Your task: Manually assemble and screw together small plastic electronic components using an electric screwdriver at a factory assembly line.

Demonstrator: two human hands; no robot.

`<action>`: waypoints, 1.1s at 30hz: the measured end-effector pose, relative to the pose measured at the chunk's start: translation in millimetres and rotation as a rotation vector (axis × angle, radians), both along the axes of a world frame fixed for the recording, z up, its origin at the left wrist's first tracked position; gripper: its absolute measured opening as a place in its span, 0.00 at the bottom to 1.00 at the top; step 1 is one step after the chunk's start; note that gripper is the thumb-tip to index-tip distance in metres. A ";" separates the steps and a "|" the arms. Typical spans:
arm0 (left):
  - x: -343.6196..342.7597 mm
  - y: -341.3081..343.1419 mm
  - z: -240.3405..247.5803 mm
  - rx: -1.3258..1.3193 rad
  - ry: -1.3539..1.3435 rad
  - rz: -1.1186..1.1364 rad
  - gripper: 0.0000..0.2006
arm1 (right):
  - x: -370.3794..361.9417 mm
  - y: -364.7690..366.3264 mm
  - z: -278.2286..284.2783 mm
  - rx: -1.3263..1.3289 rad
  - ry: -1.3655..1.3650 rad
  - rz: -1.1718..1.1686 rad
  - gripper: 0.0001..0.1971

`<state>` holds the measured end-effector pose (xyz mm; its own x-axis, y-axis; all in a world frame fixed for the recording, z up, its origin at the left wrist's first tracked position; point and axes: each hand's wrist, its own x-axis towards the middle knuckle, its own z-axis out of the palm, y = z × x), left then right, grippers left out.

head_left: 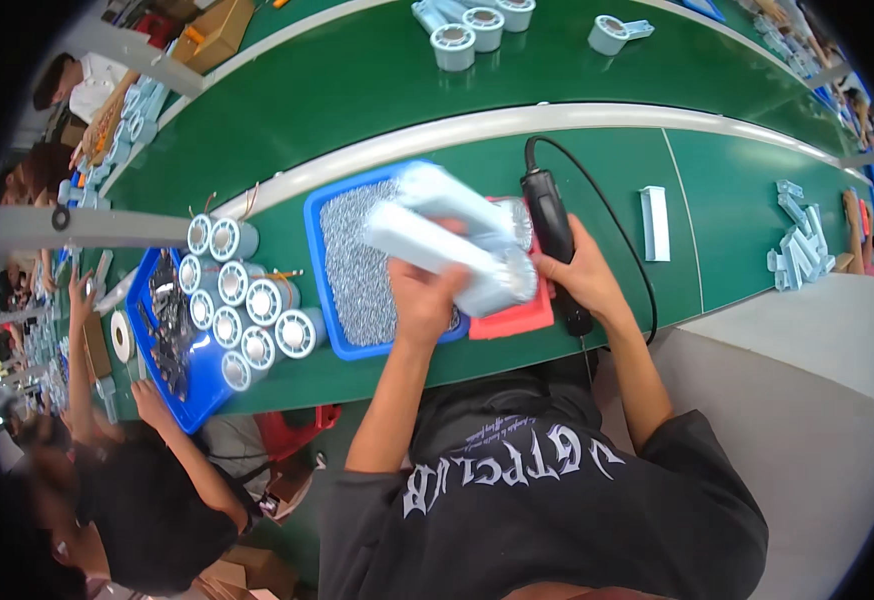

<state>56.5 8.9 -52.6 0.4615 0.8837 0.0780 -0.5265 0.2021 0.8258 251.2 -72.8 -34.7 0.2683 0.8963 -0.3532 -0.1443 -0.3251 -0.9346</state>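
Observation:
My left hand (pixel 423 298) is closed around a light-blue plastic housing (pixel 492 290) with a round end and long handle-like parts. Motion blurs the housing, so its details and the number of pieces are unclear. Beside it my right hand (pixel 589 272) is wrapped round a black electric screwdriver (pixel 549 212), its thin bit pointing down toward me. Partly under the housing lies a red tray (pixel 512 322). Left of that stands a blue tray (pixel 355 352) filled with many small silvery metal pieces, probably screws.
Round white motor-like parts (pixel 259 300) with wires cluster at left, beside a blue bin (pixel 192 408) of dark parts. A black cord (pixel 612 215) loops on the right near a pale-blue handle piece (pixel 655 224). Finished-looking housings (pixel 454 48) stand farther back. A co-worker (pixel 147 500) works at left.

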 end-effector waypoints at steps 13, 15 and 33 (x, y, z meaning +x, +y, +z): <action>32.9 304.9 48.1 1.528 2.069 0.288 0.16 | 28.0 -6.4 59.9 0.956 1.154 0.446 0.22; 42.0 317.2 21.8 1.575 2.069 0.165 0.18 | 14.6 -3.4 109.2 1.147 1.192 0.474 0.18; -188.8 62.0 141.3 1.068 1.689 0.066 0.18 | -118.9 -4.8 178.9 1.355 1.415 0.889 0.06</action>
<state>-132.3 70.9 88.8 0.5945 0.7991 0.0889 0.7842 -0.6007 0.1555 132.2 -77.6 144.1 -0.0543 0.4108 0.9101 -0.9963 -0.0831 -0.0219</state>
